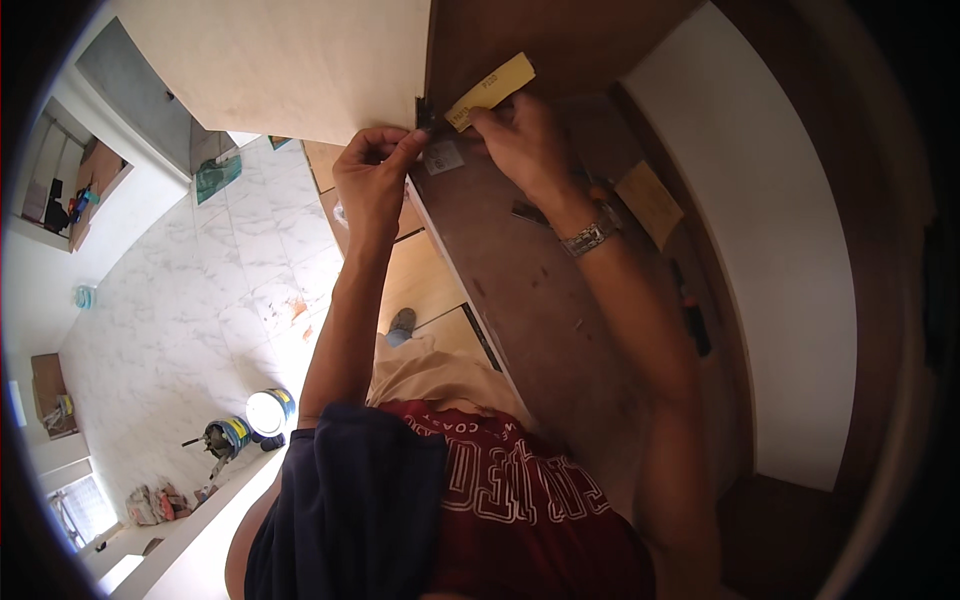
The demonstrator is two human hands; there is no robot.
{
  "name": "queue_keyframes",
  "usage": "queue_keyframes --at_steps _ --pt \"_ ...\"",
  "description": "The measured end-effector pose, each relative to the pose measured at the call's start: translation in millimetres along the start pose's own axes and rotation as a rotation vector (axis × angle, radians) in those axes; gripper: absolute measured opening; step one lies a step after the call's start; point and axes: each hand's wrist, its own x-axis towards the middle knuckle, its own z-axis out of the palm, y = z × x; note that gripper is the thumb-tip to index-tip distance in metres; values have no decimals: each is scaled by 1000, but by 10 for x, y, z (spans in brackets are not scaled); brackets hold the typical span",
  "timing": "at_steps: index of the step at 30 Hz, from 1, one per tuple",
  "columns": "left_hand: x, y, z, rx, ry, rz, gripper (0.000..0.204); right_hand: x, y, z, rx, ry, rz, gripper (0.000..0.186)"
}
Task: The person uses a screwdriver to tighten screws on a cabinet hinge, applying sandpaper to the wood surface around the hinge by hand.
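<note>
My left hand (375,175) has its fingers curled at the lower corner of a pale wooden panel (270,65), thumb by a small dark fitting (423,112) on its edge; what they grip is unclear. My right hand (525,150) holds a folded strip of yellow paper, apparently sandpaper (495,85), just right of that edge, above a brown shelf (530,300). On the shelf lie a small pale card (443,157), a tan square sheet (650,205) and dark tools (692,320), partly hidden by my right arm.
A dark wooden side and white strip (780,250) bound the cabinet on the right. Wooden boards (425,275) and a shoe (402,322) show below the shelf's front edge. Paint cans (268,410), a teal bag (215,178) and debris (160,505) are on the marble-look floor (180,330) at left.
</note>
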Motion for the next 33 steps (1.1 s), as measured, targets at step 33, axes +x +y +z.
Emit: queue_keyframes --at_steps 33 --pt "62 -11 -99 30 -59 -27 16 -57 -265 82 521 -258 173 25"
